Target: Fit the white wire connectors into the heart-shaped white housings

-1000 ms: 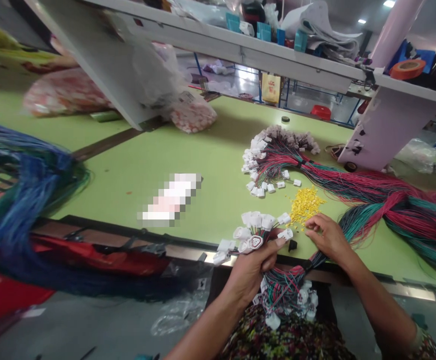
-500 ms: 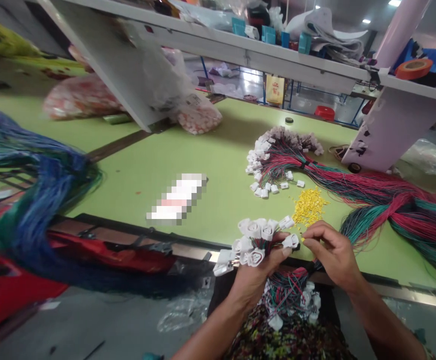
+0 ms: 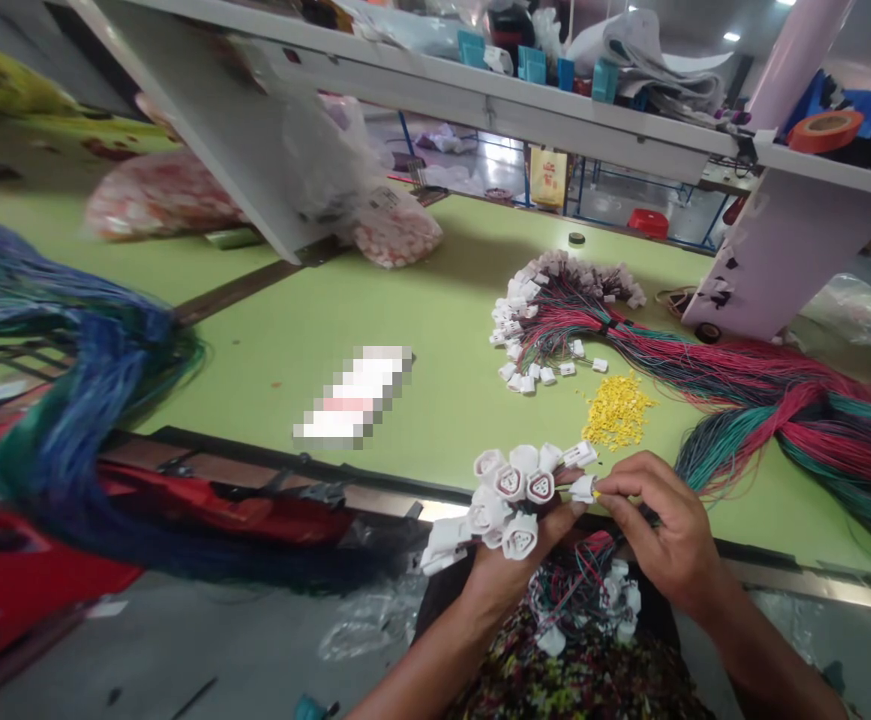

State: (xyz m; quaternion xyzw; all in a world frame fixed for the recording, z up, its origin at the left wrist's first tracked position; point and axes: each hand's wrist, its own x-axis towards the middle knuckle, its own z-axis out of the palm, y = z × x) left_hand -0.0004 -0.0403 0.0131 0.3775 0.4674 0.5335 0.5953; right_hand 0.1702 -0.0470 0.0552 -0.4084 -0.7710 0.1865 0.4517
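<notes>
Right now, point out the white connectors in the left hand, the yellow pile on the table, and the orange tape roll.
White connectors point(image 3: 523, 537), head view, on a connector's face.
Yellow pile point(image 3: 618, 412), head view, on its middle.
Orange tape roll point(image 3: 825, 131), head view, on its side.

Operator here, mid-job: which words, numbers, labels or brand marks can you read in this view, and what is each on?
Nothing is legible.
Label on the clear bag of white parts: too small to read.
Red print on the yellow bag: too blurred to read.
White connectors: no marking can be made out.
</notes>
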